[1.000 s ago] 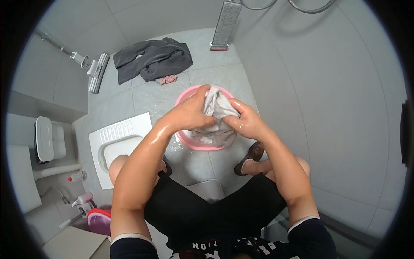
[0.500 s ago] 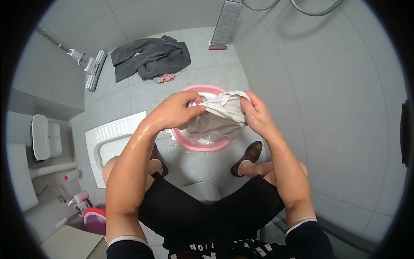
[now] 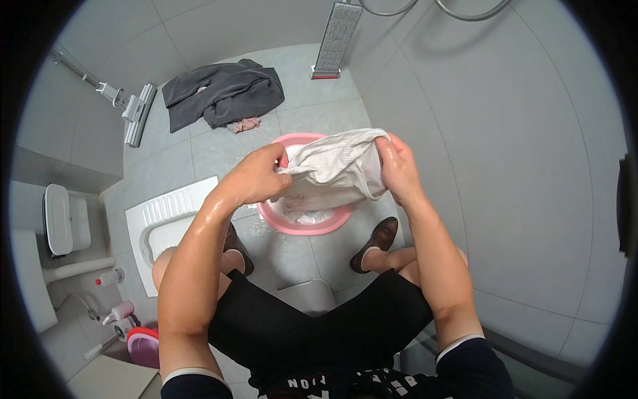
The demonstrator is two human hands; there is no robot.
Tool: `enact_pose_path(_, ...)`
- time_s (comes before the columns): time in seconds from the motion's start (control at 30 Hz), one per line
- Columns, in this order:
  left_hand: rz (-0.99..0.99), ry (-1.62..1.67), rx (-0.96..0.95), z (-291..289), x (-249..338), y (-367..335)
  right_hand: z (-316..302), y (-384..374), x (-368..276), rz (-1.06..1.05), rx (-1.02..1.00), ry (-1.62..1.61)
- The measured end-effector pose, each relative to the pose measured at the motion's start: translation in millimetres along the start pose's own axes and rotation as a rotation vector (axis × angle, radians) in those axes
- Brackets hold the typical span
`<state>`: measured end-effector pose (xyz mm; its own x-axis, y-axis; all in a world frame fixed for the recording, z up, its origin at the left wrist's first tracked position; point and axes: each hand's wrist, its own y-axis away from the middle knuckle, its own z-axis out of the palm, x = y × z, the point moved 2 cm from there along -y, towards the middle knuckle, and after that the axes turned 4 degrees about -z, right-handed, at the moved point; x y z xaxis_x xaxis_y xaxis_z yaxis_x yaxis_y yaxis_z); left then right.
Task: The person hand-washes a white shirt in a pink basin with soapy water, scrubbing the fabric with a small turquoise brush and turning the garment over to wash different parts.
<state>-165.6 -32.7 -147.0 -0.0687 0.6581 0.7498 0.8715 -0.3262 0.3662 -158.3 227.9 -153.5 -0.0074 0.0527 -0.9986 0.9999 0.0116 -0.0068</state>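
Observation:
A wet white cloth garment [image 3: 335,159] is stretched between my two hands, above a pink basin [image 3: 312,228]. My left hand [image 3: 256,176] pinches its left end, thumb and fingers pressed together. On the right, my right hand [image 3: 399,169] grips the opposite edge, fingers wrapped over the fabric. The garment hangs in folds and hides much of the basin. Sudsy water [image 3: 309,216] shows in the basin's near part. What kind of garment it is, I cannot tell.
Dark grey clothing [image 3: 226,96] and a small pink cloth [image 3: 246,124] lie on the far floor tiles. A squat toilet [image 3: 169,226] is at left. Mops [image 3: 138,116] lean against the walls, one a flat grey mop [image 3: 335,40]. My shoes [image 3: 375,246] flank the basin. Bottles [image 3: 109,276] stand at lower left.
My hands have drawn apart, and the white garment is spread wider between them. More of its ribbed fabric shows. The whole view has shifted slightly.

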Motion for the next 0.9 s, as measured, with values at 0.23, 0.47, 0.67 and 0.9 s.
enact_pose_path(0.23, 0.088, 0.244, -0.117, 7.6, 4.2, 1.3, 3.8, 2.0, -8.6, 0.056, -0.002, -0.066)
enact_pose_path(0.47, 0.155, 0.748, -0.047, -10.5, -3.3, -8.9, -10.7, -1.5, -3.3, 0.08, -0.013, 0.172)
enact_pose_path(0.67, 0.242, 0.838, 0.114, -19.5, 8.1, -5.2, -14.1, -0.5, -9.2, 0.149, -0.062, 0.401)
enact_pose_path(0.9, 0.077, 0.762, 0.212, -14.5, 10.1, -8.2, -25.7, -2.0, -7.3, 0.119, 0.004, 0.42)
